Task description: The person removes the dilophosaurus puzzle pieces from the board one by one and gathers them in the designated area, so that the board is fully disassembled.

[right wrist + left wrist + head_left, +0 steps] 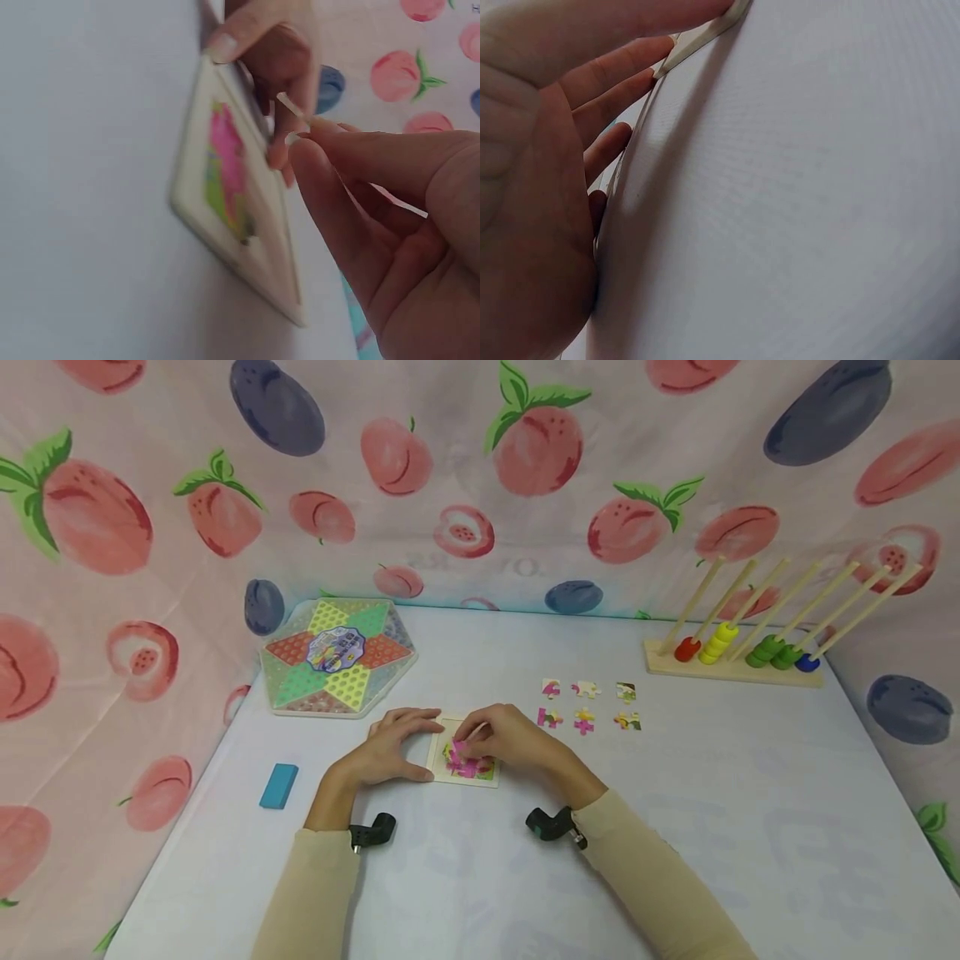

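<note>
A small square puzzle board [486, 782] lies on the table, its pale frame around a partly filled pink, green and yellow picture [227, 161]. My left hand [390, 747] holds the board at its left side, thumb at the near corner and index finger toward the far one. In the left wrist view the left thumb [615, 26] reaches the board's edge. My right hand [513, 739] pinches a jigsaw piece [291, 106] between thumb and fingertips over the board. It shows pink in the head view and edge-on in the right wrist view.
Several loose jigsaw pieces [585, 689] lie in two rows right of the board. A star-patterned checkers board [339, 658] sits at the back left, and a blue block [279, 786] nearer. A wooden bead rack [733, 669] stands at the back right before the fruit-print cloth [465, 468].
</note>
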Demonstrator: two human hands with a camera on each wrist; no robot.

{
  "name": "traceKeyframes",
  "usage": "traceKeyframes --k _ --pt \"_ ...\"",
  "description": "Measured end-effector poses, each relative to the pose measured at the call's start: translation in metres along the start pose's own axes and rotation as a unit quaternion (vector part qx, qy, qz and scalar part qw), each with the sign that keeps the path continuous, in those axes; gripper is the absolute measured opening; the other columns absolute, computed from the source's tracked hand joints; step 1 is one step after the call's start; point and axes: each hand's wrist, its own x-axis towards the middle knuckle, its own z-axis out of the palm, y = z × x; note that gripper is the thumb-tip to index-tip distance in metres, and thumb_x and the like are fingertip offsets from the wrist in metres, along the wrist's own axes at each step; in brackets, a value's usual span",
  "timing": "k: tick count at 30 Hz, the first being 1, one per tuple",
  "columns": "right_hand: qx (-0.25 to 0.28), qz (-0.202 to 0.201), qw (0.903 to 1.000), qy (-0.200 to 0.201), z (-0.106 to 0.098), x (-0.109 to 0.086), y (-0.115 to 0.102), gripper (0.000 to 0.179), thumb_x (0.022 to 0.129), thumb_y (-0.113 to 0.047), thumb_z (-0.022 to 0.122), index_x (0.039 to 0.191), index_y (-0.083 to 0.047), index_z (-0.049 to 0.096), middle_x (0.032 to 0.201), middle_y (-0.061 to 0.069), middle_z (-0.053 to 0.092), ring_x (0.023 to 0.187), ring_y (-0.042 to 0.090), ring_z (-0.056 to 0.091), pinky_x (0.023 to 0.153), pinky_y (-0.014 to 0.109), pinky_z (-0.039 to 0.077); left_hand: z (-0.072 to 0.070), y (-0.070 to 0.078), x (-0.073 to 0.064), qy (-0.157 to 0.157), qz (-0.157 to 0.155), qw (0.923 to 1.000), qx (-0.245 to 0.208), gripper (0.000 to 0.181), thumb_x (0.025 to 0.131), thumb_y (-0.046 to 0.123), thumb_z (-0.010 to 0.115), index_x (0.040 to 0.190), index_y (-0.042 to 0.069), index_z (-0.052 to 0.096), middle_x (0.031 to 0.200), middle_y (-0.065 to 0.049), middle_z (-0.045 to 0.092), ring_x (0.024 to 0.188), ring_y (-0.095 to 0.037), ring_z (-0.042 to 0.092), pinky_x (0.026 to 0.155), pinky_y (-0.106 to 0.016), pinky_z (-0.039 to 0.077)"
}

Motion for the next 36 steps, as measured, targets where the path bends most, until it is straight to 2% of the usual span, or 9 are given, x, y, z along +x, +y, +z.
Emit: traceKeyframes --k 4,8,11,17,22,26,29,33,36 --pt "0.033 -0.004 0.9990 0.031 -0.017 -0.009 -0.005 0.019 0.092 -0.005 0.071 0.111 -0.010 0.075 0.106 0.010 0.076 0.079 0.015 0.072 0.073 0.028 0.062 0.001 0.000 0.000 0.000 -0.003 1.0000 0.000 0.070 0.074 0.026 0.090 0.138 0.020 0.062 0.165 0.000 0.037 0.155 -0.033 0.018 0.118 -0.063 0.013" --pt "0.019 -0.027 0.9959 0.085 -0.037 -0.020 -0.007 0.021 0.093 -0.006 0.068 0.112 -0.011 0.075 0.115 0.009 0.074 0.087 0.017 0.072 0.076 0.036 0.064 0.001 0.000 0.000 0.003 -0.001 1.0000 -0.005 0.070 0.074 0.025 0.089 0.138 0.019 0.062 0.165 -0.002 0.038 0.154 -0.034 0.018 0.118 -0.063 0.013" --pt "0.006 -0.034 0.9914 0.126 -0.051 -0.031 -0.007 0.019 0.092 -0.012 0.072 0.111 -0.012 0.075 0.114 0.007 0.074 0.091 0.022 0.072 0.071 0.038 0.063 0.002 0.000 0.000 0.004 -0.002 1.0000 -0.008 0.070 0.073 0.024 0.090 0.137 0.019 0.062 0.165 -0.002 0.038 0.154 -0.034 0.019 0.117 -0.063 0.014" --pt "-0.019 -0.009 0.9830 0.183 -0.073 -0.053 -0.005 0.025 0.085 -0.022 0.084 0.107 -0.014 0.074 0.107 0.009 0.075 0.095 0.025 0.070 0.057 0.028 0.054 0.002 0.000 0.000 0.002 -0.012 0.9999 -0.006 0.072 0.072 0.024 0.091 0.138 0.022 0.062 0.165 0.003 0.038 0.154 -0.031 0.019 0.119 -0.061 0.014" --pt "-0.012 0.039 0.9819 0.185 -0.081 -0.064 0.002 0.028 0.086 -0.021 0.082 0.109 -0.014 0.070 0.105 0.015 0.073 0.087 0.029 0.072 0.048 0.029 0.050 0.002 -0.001 0.000 0.004 -0.015 0.9998 -0.008 0.072 0.072 0.023 0.091 0.138 0.022 0.062 0.165 0.003 0.038 0.154 -0.031 0.019 0.119 -0.062 0.015" --pt "-0.002 0.057 0.9842 0.167 -0.081 -0.069 0.012 0.030 0.088 -0.018 0.081 0.114 -0.012 0.068 0.106 0.017 0.074 0.083 0.032 0.076 0.059 0.036 0.059 0.002 0.000 -0.001 0.005 -0.021 0.9997 -0.006 0.071 0.072 0.024 0.091 0.138 0.024 0.062 0.165 0.004 0.037 0.154 -0.031 0.019 0.118 -0.063 0.018" --pt "0.014 0.059 0.9853 0.159 -0.079 -0.071 0.020 0.032 0.086 -0.015 0.082 0.115 -0.009 0.069 0.112 0.017 0.074 0.087 0.033 0.078 0.068 0.034 0.062 0.003 0.000 -0.001 0.006 -0.024 0.9997 -0.005 0.071 0.073 0.024 0.091 0.137 0.025 0.062 0.165 0.006 0.037 0.154 -0.030 0.019 0.117 -0.064 0.019" --pt "0.017 0.054 0.9863 0.154 -0.075 -0.074 0.030 0.031 0.086 -0.010 0.081 0.114 -0.005 0.070 0.118 0.019 0.071 0.087 0.034 0.078 0.070 0.027 0.062 0.003 0.001 -0.001 0.006 -0.029 0.9995 -0.009 0.070 0.073 0.024 0.091 0.137 0.026 0.063 0.165 0.007 0.037 0.154 -0.030 0.019 0.118 -0.065 0.020" --pt "0.005 0.059 0.9866 0.152 -0.069 -0.073 0.037 0.028 0.087 -0.009 0.079 0.114 -0.006 0.071 0.119 0.019 0.071 0.081 0.028 0.077 0.068 0.026 0.062 0.003 0.002 -0.001 0.007 -0.031 0.9994 -0.011 0.070 0.073 0.024 0.090 0.137 0.026 0.063 0.165 0.007 0.036 0.154 -0.030 0.019 0.118 -0.065 0.020"
